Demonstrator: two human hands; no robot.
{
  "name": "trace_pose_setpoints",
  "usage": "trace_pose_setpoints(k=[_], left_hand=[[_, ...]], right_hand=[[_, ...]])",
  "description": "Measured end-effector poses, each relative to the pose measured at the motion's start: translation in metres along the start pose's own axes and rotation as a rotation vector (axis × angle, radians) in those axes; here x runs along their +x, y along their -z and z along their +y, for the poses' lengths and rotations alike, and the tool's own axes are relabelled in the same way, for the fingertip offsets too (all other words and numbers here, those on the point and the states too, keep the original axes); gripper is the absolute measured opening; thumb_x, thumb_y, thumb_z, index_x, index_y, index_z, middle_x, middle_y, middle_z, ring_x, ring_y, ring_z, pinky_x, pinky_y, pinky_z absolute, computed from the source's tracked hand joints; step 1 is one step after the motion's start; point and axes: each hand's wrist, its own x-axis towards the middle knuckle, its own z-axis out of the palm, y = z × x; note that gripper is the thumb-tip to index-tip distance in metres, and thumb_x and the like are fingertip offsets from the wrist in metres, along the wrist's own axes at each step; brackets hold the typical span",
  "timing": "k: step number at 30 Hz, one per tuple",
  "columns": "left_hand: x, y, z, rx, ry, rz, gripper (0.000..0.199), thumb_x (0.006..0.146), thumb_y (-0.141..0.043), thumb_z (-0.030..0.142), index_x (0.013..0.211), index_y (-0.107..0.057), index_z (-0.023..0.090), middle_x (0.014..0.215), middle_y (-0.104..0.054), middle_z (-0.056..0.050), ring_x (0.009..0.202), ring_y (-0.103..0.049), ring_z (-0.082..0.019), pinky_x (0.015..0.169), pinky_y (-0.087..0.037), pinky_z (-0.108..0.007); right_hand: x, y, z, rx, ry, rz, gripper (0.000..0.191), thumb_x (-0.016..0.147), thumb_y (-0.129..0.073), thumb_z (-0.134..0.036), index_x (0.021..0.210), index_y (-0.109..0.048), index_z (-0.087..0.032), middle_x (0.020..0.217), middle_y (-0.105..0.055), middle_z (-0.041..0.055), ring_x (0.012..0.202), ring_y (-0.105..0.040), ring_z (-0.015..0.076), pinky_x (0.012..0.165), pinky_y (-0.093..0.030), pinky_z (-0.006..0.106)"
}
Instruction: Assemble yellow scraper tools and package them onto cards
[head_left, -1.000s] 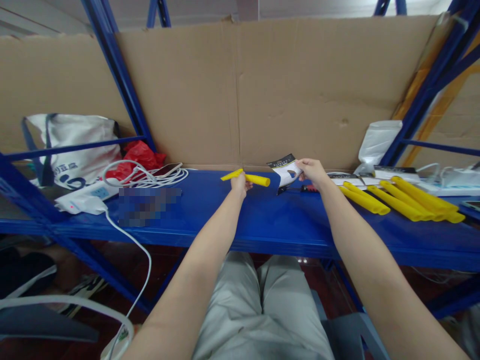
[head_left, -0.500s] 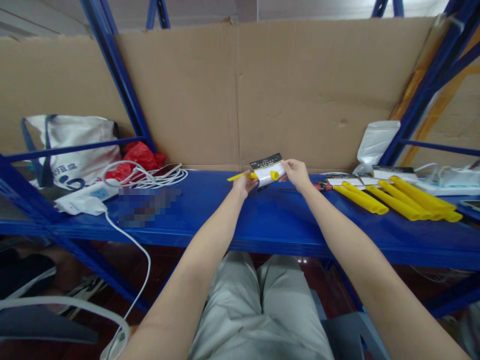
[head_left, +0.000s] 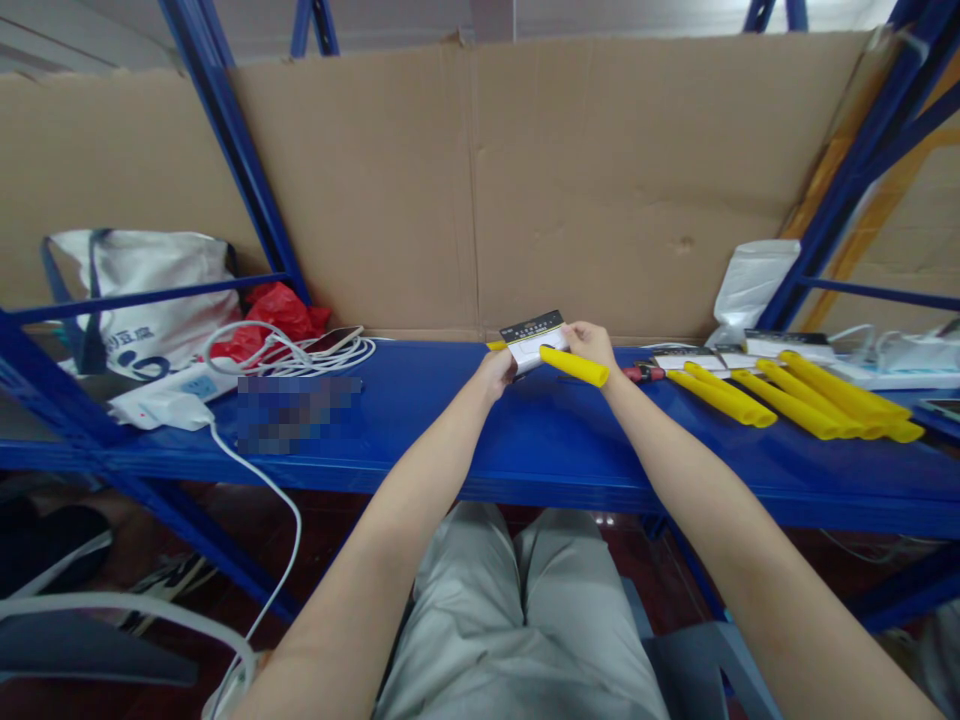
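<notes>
Between my two hands, above the blue shelf, is a black and white card [head_left: 529, 345] with a yellow tube [head_left: 576, 366] through or against it. The tube points toward the lower right, and a short yellow end shows past the card's upper left. My left hand [head_left: 499, 371] is closed on the card's lower left side. At the upper right edge, my right hand [head_left: 590, 345] pinches the card. Several yellow tubes [head_left: 832, 395] with similar cards lie to the right on the shelf.
A red-handled tool [head_left: 643, 372] lies right of my hands. Behind stands a cardboard panel [head_left: 360, 200]. On the left are a cloth bag [head_left: 157, 290], a red plastic bag [head_left: 281, 310], white cables [head_left: 345, 355] and a power strip [head_left: 191, 385]. A blue post [head_left: 847, 190] rises at the right.
The yellow tube has swung or slid so that a longer length now extends to the lower right, while less shows at the left. Both hands have stayed at the card.
</notes>
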Motion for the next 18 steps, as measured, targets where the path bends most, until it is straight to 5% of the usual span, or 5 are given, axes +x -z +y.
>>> trace_pose_setpoints(k=[18], left_hand=[[0.007,0.006,0.001,0.126,-0.064,-0.169,0.045,0.081,-0.035,0.048,0.111,-0.062,0.028,0.122,-0.063,-0.005,0.121,-0.049,-0.028,0.100,-0.031,-0.052]], right_hand=[[-0.021,-0.001,-0.047,0.568,-0.445,0.102,0.019,0.085,-0.049,-0.018,0.066,-0.054,-0.020,0.050,-0.060,-0.0017,0.049,-0.061,0.0147,0.057,-0.056,0.030]])
